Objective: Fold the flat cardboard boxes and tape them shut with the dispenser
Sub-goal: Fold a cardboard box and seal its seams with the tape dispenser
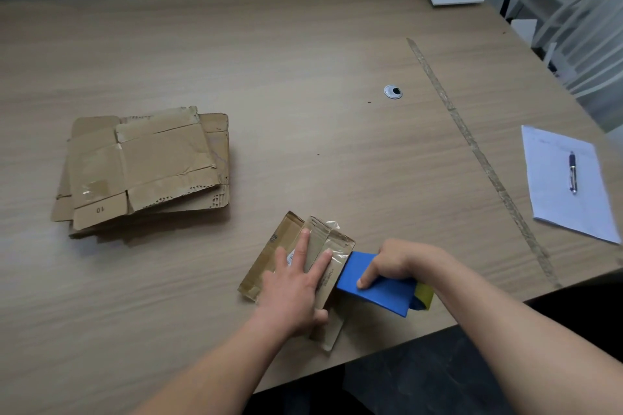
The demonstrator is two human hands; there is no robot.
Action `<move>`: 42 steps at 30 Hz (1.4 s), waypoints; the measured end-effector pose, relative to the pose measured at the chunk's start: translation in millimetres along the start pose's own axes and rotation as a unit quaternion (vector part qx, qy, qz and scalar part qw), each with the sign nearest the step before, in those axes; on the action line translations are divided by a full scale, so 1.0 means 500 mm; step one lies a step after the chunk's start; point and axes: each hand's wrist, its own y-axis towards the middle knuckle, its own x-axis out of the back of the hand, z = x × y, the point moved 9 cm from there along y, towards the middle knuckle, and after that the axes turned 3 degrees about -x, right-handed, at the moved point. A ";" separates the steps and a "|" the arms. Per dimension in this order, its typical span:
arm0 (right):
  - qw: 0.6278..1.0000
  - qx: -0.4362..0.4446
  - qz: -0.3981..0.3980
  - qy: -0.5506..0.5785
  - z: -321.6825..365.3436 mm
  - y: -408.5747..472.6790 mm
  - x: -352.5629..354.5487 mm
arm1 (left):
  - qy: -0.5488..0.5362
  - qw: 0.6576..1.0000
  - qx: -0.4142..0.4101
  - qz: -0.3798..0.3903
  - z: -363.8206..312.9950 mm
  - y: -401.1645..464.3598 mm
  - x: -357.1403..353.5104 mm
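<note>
Cardboard comes first at the left: a stack of flat boxes [145, 172] lies on the wooden table [303, 54], flaps spread, old tape on the top sheet, well apart from the hands. Near the front edge, right of the stack, sits a small folded box [269, 256], its top seam glossy with clear tape. The left hand [293, 286] lies flat on that box — fingers straight and spread, pressing down, thumb at the box's near side. Just beside it, touching the box's right end, is the blue tape dispenser [381, 286], gripped by the right hand [394, 261], whose fingers curl over the top with the thumb on the blue side. Farther back lies a round grey cable grommet [392, 92]. A long strip of tape [478, 158] runs diagonally across the table. At the far right, a pen [572, 172] rests on a sheet of paper [553, 205].
</note>
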 end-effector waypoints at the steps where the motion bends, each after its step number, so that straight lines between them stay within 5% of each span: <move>1: 1.000 -0.003 -0.004 -0.006 0.013 0.001 0.000 | -0.002 1.000 0.004 -0.001 0.000 -0.001 0.000; 11: 0.992 -0.017 -0.080 0.096 -0.053 0.001 0.024 | -0.004 0.999 0.041 -0.018 -0.004 -0.015 -0.004; 18: 0.961 0.006 -0.181 0.208 -0.111 -0.019 0.037 | 0.066 0.995 -0.055 -0.040 -0.024 0.018 -0.004; 27: 0.945 0.041 -0.189 0.262 -0.110 -0.030 0.015 | 0.080 0.994 -0.068 -0.034 -0.030 0.024 0.024; 34: 0.942 0.049 -0.197 0.267 -0.111 -0.040 0.030 | 0.101 0.985 -0.094 -0.104 -0.032 0.073 0.107; 42: 0.937 0.054 -0.199 0.282 -0.120 -0.041 0.029 | 0.044 0.995 -0.056 -0.065 -0.019 0.079 0.087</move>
